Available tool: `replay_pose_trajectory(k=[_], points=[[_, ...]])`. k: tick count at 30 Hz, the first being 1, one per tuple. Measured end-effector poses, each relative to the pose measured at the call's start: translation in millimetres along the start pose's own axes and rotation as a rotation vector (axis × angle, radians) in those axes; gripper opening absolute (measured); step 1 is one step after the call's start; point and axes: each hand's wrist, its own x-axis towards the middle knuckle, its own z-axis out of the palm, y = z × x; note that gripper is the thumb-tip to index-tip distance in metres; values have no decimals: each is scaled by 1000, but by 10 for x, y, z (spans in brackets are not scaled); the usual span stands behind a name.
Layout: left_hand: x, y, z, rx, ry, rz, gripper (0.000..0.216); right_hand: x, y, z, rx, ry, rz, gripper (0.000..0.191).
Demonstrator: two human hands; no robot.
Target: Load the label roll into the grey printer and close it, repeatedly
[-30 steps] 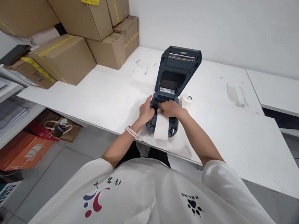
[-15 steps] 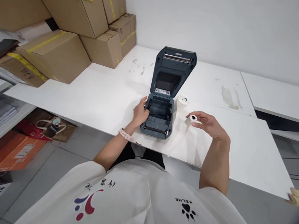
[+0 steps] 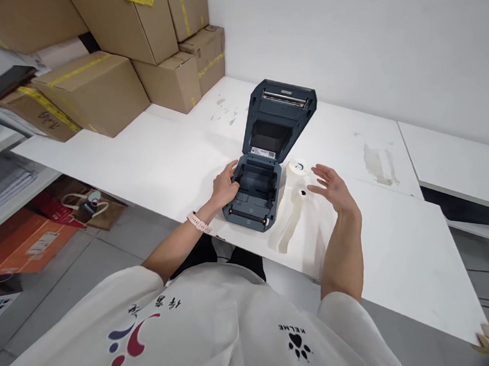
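Observation:
A dark label printer [image 3: 248,211] stands on the white table with its lid [image 3: 281,115] raised and its inner bay exposed. My left hand [image 3: 225,187] grips the printer's left wall, thumb over the rim and fingers along the outside. To the printer's right, a small white paper roll [image 3: 301,199] stands on the table, its loose strip [image 3: 290,229] trailing towards the front edge. Just right of that roll, my right hand [image 3: 329,187] is open, fingers spread, holding nothing. A second white roll [image 3: 295,169] sits behind the first, close to the printer's hinge side.
Taped cardboard boxes [image 3: 103,90] are stacked at the table's left end. A white wall [image 3: 365,51] rises behind. On the floor at left lie an orange box [image 3: 23,247] and a bag [image 3: 105,208]. Peeled patches [image 3: 377,165] mark the tabletop at right.
My right hand has let go of the small paper roll, which now stands on the table with its strip showing. The fingers have spread. My left hand stays on the printer.

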Motion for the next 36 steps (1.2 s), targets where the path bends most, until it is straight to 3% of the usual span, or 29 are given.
replay_pose_trajectory(k=[4, 8, 11, 14, 17, 21, 24, 28, 32, 36], points=[[-12, 32, -9, -1, 4, -22, 83, 475, -29, 195, -172, -94, 85, 91], [-23, 72, -19, 3, 12, -38, 83, 636, -79, 340, -148, -37, 123, 87], [-28, 81, -21, -14, 9, -51, 83, 535, -245, 338, 37, 39, 13, 85], [-21, 61, -19, -46, 10, -49, 83, 382, -622, 417, 96, -40, -159, 78], [-8, 31, -16, -74, 15, -51, 83, 294, -1092, 675, -103, -239, -241, 77], [-5, 18, -19, -96, 9, -58, 83, 333, -1453, 1137, -658, -422, -273, 69], [-20, 30, -26, -81, 8, -44, 82, 428, -1449, 1412, -963, -476, -240, 60], [-35, 42, -33, -77, 4, -50, 81, 537, -1316, 1635, -1136, -546, -175, 60], [-9, 5, -16, -101, -8, -59, 81, 472, -1262, 1673, -1146, -559, -167, 64], [23, -72, 27, -177, -3, -46, 81, 44, -1301, 1548, -1003, -379, -305, 64]])
